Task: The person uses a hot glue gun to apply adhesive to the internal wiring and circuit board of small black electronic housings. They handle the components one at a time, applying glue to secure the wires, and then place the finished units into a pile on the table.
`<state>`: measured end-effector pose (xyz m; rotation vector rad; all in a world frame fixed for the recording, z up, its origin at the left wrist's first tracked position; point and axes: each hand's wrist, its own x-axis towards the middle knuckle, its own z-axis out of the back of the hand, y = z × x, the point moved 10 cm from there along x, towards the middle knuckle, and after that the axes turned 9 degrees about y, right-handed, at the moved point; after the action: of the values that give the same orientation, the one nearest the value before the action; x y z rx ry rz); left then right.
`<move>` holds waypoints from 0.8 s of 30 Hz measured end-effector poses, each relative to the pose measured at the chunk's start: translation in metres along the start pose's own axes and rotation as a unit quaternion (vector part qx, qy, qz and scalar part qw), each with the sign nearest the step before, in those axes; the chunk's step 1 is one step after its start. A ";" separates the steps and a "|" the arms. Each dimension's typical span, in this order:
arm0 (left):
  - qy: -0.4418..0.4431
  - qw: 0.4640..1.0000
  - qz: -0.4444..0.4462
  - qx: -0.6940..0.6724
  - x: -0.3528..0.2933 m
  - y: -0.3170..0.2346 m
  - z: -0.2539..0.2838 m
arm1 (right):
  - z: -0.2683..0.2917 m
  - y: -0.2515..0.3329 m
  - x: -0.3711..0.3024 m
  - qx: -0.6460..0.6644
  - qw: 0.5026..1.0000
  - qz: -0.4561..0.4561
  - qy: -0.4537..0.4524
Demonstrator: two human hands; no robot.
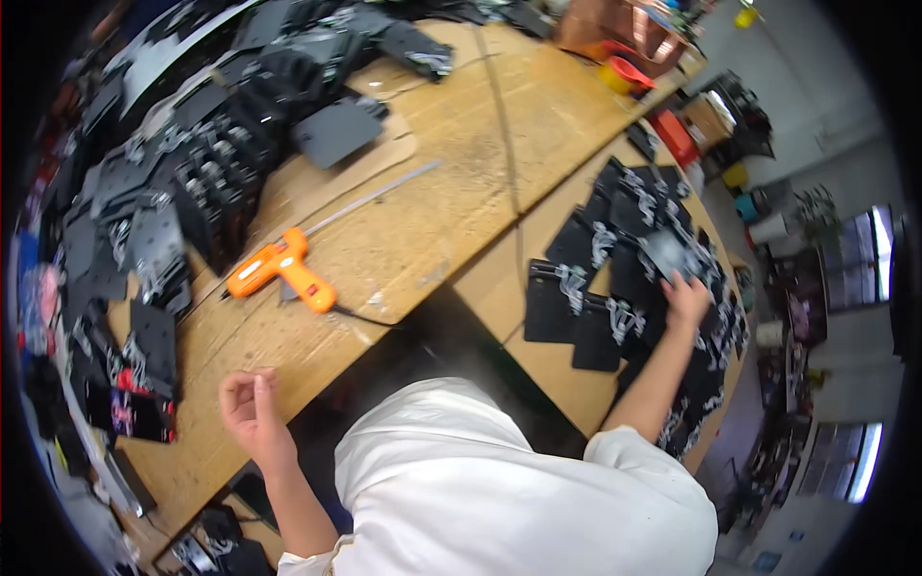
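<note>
My right hand (687, 300) reaches over the side table at the right, its fingers closed on the near edge of a small grey flat plate (670, 253). The plate is smeared, and its details cannot be made out. Under and around it lie many black flat panels (549, 312) with bundled light-coloured cables (573, 284). My left hand (254, 413) hovers by the near edge of the wooden workbench (437, 230), palm up and fingers loosely bent, with nothing visible in it. Ahead of it on the bench lies an orange glue gun (283, 269).
Stacks of dark panels (216, 173) crowd the bench's left and far side. One dark plate (338, 132) lies on cardboard (384, 154). A thin rod (375, 197) and a black cord (506, 144) cross the bench. A phone (132, 413) lies at the left; a red-yellow container (624, 75) stands far right.
</note>
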<state>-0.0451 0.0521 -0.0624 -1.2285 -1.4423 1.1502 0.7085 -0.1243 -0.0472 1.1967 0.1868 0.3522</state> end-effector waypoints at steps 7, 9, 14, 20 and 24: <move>-0.135 0.986 -0.041 0.086 -0.013 -0.006 0.095 | -0.103 0.155 -0.107 -0.571 0.807 0.068 -0.133; -0.138 0.985 -0.022 0.098 -0.013 -0.001 0.099 | -0.196 0.182 -0.109 -0.550 0.826 0.121 -0.027; -0.146 0.985 -0.025 0.089 -0.012 0.001 0.103 | -0.384 0.271 -0.180 -0.283 0.846 0.413 0.182; -0.161 0.976 -0.062 0.132 -0.018 0.018 0.124 | -0.531 0.240 -0.316 -0.318 0.685 0.525 0.391; -0.127 0.974 -0.078 0.170 -0.014 0.013 0.118 | -0.511 0.236 -0.329 -0.432 0.702 0.441 0.356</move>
<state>-0.1572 0.0279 -0.0958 -0.7398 -1.4234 1.4128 0.1961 0.2785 -0.0243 0.0533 0.0690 1.5746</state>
